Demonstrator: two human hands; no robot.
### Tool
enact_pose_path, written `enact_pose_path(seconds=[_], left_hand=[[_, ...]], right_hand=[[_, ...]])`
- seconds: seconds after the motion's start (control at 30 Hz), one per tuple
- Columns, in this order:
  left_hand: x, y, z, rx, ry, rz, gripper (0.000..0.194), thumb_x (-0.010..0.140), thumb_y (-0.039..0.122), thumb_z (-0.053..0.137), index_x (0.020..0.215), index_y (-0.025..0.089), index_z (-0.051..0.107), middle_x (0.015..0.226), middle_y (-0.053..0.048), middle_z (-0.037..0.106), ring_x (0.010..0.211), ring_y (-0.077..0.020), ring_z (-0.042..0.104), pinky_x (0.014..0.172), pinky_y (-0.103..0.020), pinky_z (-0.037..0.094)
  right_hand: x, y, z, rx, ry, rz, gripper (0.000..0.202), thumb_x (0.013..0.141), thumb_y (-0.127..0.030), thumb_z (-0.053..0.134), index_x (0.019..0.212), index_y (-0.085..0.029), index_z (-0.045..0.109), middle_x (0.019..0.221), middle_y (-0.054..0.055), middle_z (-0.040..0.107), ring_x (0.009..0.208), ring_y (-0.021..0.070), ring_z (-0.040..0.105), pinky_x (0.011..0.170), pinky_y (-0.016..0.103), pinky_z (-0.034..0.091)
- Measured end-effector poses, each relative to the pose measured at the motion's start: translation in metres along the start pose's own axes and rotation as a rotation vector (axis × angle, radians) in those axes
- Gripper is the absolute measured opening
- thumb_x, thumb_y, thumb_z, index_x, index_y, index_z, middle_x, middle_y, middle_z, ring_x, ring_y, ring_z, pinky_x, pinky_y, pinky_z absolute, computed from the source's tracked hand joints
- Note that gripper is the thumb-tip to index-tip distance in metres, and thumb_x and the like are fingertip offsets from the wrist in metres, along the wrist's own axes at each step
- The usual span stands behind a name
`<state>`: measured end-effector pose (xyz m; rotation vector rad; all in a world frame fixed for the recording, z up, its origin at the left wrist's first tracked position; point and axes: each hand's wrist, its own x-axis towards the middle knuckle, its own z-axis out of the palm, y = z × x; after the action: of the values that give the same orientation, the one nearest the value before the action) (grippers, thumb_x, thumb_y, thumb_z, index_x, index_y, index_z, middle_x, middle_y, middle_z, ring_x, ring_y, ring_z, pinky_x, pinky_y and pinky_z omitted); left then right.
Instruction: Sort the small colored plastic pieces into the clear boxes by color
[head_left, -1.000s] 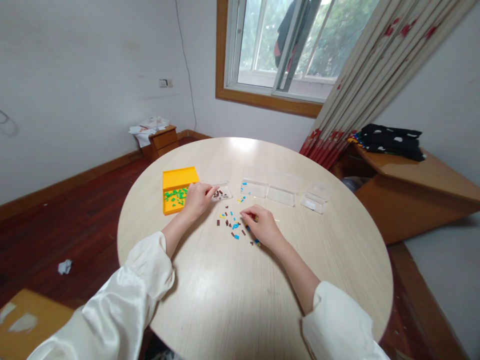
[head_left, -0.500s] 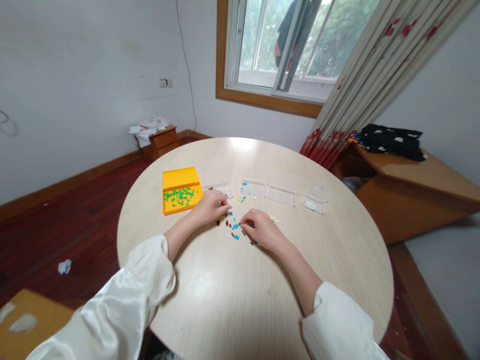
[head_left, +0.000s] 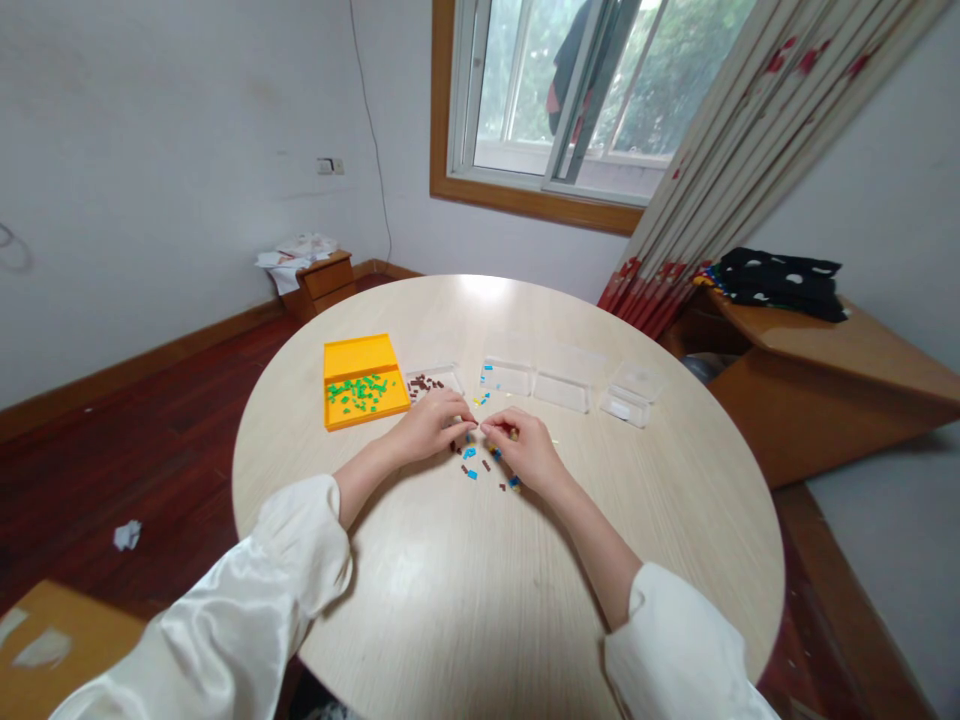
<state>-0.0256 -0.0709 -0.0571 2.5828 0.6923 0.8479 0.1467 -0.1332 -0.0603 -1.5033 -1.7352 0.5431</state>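
My left hand (head_left: 435,424) is closed in a pinch over the middle of the table, with a small dark brown building brick (head_left: 474,423) showing at its fingertips. Almost touching it, my right hand (head_left: 526,452) also pinches thumb and finger together; what lies in them is too small to make out. Under and around both hands are loose blue bricks (head_left: 470,453), brown bricks (head_left: 486,466) and a few yellow pieces. Just beyond my left hand, several brown bricks (head_left: 424,383) lie in a clear plastic tray (head_left: 452,376).
A yellow case (head_left: 360,352) holding several green bricks lies open at the left. Farther back stand a clear box (head_left: 508,378) with a few blue bricks, another clear box (head_left: 561,393) and a smaller one (head_left: 626,408). The round table (head_left: 450,600) has a curved edge.
My left hand has moved right and toward me from the clear tray, uncovering the brown bricks there. My right hand has lifted slightly away from me, and the fingertips of both hands now nearly meet.
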Motion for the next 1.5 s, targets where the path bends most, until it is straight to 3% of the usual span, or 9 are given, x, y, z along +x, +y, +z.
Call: enact_pose_path(seconds=[0.07, 0.23, 0.43, 0.57, 0.67, 0.77, 1.07, 1.23, 1.5], left_hand=[[0.000, -0.004, -0.003, 0.036, 0.059, -0.094, 0.016, 0.084, 0.023, 0.055, 0.075, 0.015, 0.065, 0.078, -0.006, 0.064, 0.080, -0.0174, 0.056, 0.075, -0.029, 0.040], [-0.001, -0.020, -0.008, 0.164, 0.195, -0.373, 0.023, 0.085, 0.025, 0.051, 0.071, 0.013, 0.065, 0.075, -0.008, 0.065, 0.071, -0.0168, 0.053, 0.068, -0.028, 0.037], [0.000, -0.025, -0.011, 0.229, 0.225, -0.528, 0.041, 0.088, 0.032, 0.044, 0.055, 0.013, 0.061, 0.053, -0.002, 0.053, 0.052, -0.0123, 0.041, 0.056, -0.026, 0.026], [0.000, -0.023, -0.010, 0.162, 0.218, -0.411, 0.040, 0.087, 0.033, 0.049, 0.054, 0.013, 0.060, 0.054, -0.002, 0.053, 0.056, -0.0127, 0.045, 0.060, -0.026, 0.031], [-0.001, -0.019, -0.006, 0.064, 0.154, -0.170, 0.017, 0.081, 0.029, 0.060, 0.078, 0.015, 0.069, 0.078, -0.005, 0.063, 0.077, -0.0161, 0.054, 0.075, -0.029, 0.038], [-0.003, -0.014, 0.001, 0.000, 0.050, 0.013, 0.020, 0.080, 0.028, 0.062, 0.098, 0.021, 0.069, 0.093, -0.007, 0.063, 0.090, -0.0176, 0.054, 0.081, -0.031, 0.040], [-0.002, -0.002, 0.005, -0.047, 0.039, 0.098, 0.016, 0.086, 0.025, 0.054, 0.084, 0.019, 0.069, 0.080, -0.004, 0.064, 0.083, -0.0156, 0.056, 0.079, -0.029, 0.040], [-0.001, -0.001, -0.003, -0.049, 0.116, -0.061, 0.016, 0.085, 0.024, 0.051, 0.077, 0.016, 0.062, 0.077, -0.004, 0.062, 0.078, -0.0157, 0.054, 0.074, -0.029, 0.041], [-0.001, -0.021, -0.010, 0.154, 0.312, -0.450, 0.024, 0.087, 0.025, 0.043, 0.073, 0.014, 0.058, 0.074, -0.006, 0.060, 0.068, -0.0160, 0.051, 0.065, -0.027, 0.037]], right_hand=[[-0.001, -0.002, -0.005, -0.063, -0.031, -0.021, 0.011, 0.078, -0.021, 0.058, 0.070, -0.016, 0.065, 0.069, 0.002, 0.062, 0.062, 0.0121, 0.051, 0.060, 0.024, 0.037], [-0.008, -0.013, -0.023, -0.277, -0.306, -0.118, 0.015, 0.074, -0.024, 0.067, 0.062, -0.017, 0.063, 0.067, 0.002, 0.062, 0.065, 0.0127, 0.052, 0.063, 0.025, 0.035], [-0.011, -0.018, -0.028, -0.336, -0.429, -0.092, 0.008, 0.073, -0.015, 0.065, 0.065, -0.017, 0.067, 0.068, 0.002, 0.063, 0.061, 0.0118, 0.054, 0.061, 0.025, 0.034], [-0.011, -0.015, -0.026, -0.341, -0.399, -0.115, 0.013, 0.076, -0.011, 0.058, 0.070, -0.017, 0.068, 0.073, 0.004, 0.066, 0.067, 0.0136, 0.056, 0.065, 0.026, 0.036], [-0.009, -0.009, -0.022, -0.329, -0.302, -0.141, 0.012, 0.080, -0.014, 0.056, 0.075, -0.017, 0.067, 0.079, 0.005, 0.067, 0.075, 0.0159, 0.057, 0.069, 0.027, 0.037], [-0.006, -0.003, -0.016, -0.277, -0.189, -0.138, 0.011, 0.082, -0.016, 0.056, 0.079, -0.016, 0.066, 0.081, 0.005, 0.066, 0.076, 0.0156, 0.057, 0.071, 0.028, 0.038], [-0.002, 0.001, -0.003, -0.075, -0.044, -0.103, 0.012, 0.080, -0.015, 0.055, 0.075, -0.017, 0.066, 0.073, 0.002, 0.064, 0.067, 0.0133, 0.055, 0.064, 0.025, 0.040], [-0.001, 0.001, 0.001, -0.034, 0.042, -0.094, 0.012, 0.082, -0.017, 0.055, 0.081, -0.018, 0.067, 0.077, 0.004, 0.065, 0.068, 0.0139, 0.056, 0.065, 0.027, 0.042], [-0.013, -0.017, 0.018, -0.247, -0.150, -0.171, 0.006, 0.079, -0.019, 0.064, 0.083, -0.018, 0.067, 0.083, 0.004, 0.065, 0.082, 0.0172, 0.056, 0.076, 0.032, 0.038]])
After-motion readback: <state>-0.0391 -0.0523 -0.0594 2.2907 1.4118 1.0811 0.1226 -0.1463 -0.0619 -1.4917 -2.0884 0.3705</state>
